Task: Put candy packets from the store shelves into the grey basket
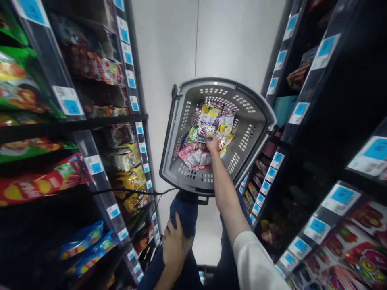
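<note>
Head: basket [256, 114] (grey); packets [208, 117] inside.

No word or number can be surely read, because the print is too small or blurred on the price labels [72, 106] at both sides of the basket [256, 110] and on the packets [209, 117] inside it.

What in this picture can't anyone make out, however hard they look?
All in the head view:
- Packets low in the pile: covered by those on top in the basket.
- Whether the right hand pinches a packet: the hand itself hides it.
- Print on the shelf labels: too small and blurred.
- Rest of the green bag: cut off by the left edge.
</note>
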`<action>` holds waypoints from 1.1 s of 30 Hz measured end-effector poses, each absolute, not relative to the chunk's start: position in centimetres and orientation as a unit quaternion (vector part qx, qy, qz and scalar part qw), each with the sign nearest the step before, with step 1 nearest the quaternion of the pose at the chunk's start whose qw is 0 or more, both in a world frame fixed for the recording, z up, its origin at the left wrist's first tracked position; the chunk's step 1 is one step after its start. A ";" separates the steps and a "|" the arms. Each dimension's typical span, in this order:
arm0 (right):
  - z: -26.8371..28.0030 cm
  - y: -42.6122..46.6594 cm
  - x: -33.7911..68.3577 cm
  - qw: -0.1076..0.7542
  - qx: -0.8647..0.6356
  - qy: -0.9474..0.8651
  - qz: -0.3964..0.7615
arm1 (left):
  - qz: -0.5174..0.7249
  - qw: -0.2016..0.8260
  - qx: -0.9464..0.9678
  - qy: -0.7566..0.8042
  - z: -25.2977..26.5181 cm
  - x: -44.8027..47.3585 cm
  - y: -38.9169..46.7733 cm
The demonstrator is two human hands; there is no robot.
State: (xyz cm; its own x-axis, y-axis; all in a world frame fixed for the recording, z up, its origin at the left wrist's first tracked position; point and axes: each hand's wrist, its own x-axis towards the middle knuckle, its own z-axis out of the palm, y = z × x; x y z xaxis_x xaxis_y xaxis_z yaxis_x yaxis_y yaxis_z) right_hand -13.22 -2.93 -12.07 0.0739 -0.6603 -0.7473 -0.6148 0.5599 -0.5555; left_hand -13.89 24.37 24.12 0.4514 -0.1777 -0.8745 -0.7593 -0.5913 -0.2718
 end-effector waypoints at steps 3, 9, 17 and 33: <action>-8.5 -2.4 -14.5 0.568 -0.464 0.679 -0.030 | 0.435 0.339 -0.782 0.291 24.4 -13.7 23.6; 0.0 1.2 -19.2 0.600 -0.431 0.671 -0.061 | 0.418 0.354 -0.776 0.312 25.0 -14.6 23.4; 13.1 11.3 -26.8 0.572 -0.350 0.735 -0.100 | 0.374 0.358 -0.745 0.421 25.6 -16.2 26.5; 41.9 30.4 -23.8 0.549 -0.299 0.740 -0.248 | 0.677 -0.036 -0.622 0.392 42.1 -6.3 28.3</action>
State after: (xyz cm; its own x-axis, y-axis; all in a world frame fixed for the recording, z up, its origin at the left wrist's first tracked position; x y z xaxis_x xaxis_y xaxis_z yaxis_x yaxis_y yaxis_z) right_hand -23.81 30.42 41.92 -0.2195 -0.7150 -0.6638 -0.1704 0.6980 -0.6955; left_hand -6.32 28.34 42.15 -0.2232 -0.5359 -0.8143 -0.4391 -0.6905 0.5748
